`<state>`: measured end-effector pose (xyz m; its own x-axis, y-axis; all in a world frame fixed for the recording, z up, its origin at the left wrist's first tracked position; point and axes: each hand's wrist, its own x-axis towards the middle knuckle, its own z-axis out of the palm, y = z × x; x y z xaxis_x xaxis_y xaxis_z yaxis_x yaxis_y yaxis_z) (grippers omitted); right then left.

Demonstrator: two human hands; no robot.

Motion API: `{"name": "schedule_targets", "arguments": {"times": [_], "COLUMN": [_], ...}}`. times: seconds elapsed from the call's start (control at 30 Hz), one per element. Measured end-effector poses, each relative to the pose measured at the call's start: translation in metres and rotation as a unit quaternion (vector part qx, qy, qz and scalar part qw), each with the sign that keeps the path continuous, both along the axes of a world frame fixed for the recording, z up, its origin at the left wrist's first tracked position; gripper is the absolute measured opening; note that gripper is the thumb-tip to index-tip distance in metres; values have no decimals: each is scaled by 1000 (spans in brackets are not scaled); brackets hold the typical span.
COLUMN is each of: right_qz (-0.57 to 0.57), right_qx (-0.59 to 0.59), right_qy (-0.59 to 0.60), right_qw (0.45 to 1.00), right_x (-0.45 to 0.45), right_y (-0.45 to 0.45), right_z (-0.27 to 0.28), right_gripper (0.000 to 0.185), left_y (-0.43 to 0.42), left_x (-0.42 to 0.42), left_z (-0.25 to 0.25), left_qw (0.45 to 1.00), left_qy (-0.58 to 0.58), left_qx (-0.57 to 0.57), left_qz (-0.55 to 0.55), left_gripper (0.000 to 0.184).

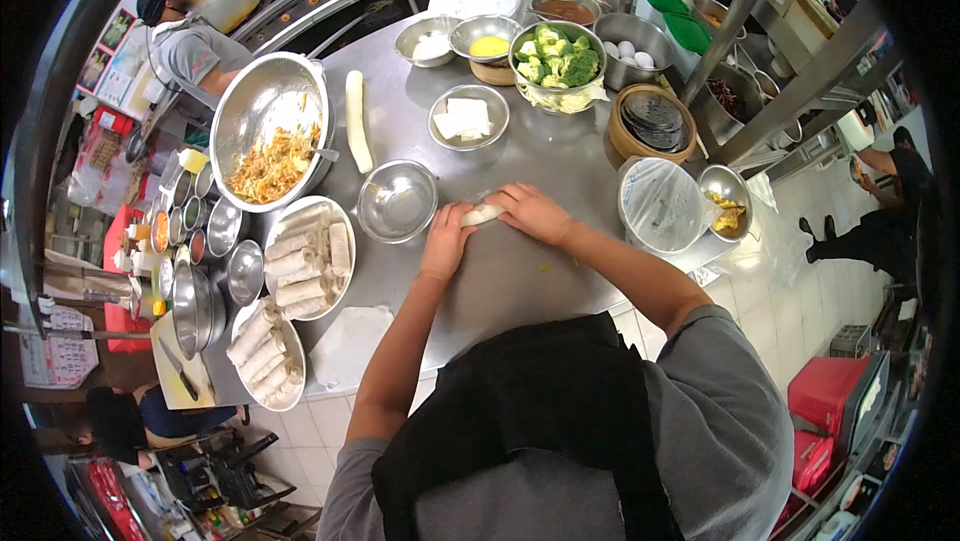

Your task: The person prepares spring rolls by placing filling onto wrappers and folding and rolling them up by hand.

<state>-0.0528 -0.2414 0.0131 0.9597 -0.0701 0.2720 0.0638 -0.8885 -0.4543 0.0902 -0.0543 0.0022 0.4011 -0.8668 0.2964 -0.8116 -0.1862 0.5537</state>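
Observation:
Over the steel table, a pale spring roll lies crosswise between my two hands. My left hand has its fingers closed on the roll's left end. At the other end, my right hand curls its fingers over the roll. Just left of my left hand stands a small steel bowl. Finished-looking rolls are stacked on two white oval plates, an upper plate and a lower plate. A large steel bowl holds shredded orange-yellow filling and the handle of a utensil.
A long white vegetable lies beyond the small bowl. Behind my hands stand a bowl of white blocks, broccoli, eggs and a bamboo steamer. A knife rests on a cutting board at left. Other people stand around.

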Motion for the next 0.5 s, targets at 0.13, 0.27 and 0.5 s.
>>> {"name": "schedule_targets", "arguments": {"times": [0.13,0.27,0.5], "right_qz": [12,14,3], "right_qx": [1,12,74], "right_qy": [-1,9,16], "right_qw": [1000,1000,997], "right_x": [1,8,9], "right_y": [-4,-9,-13], "right_z": [-1,-2,-1], "right_gripper": [34,32,32], "left_y": [-1,-4,-6], "left_x": [0,-14,-16], "left_z": [-3,5,1], "left_qw": [1000,991,989], "left_qy": [-2,-124,-144], "left_qx": [15,-1,3], "left_qz": [5,43,18], "left_gripper": [42,45,46]}}
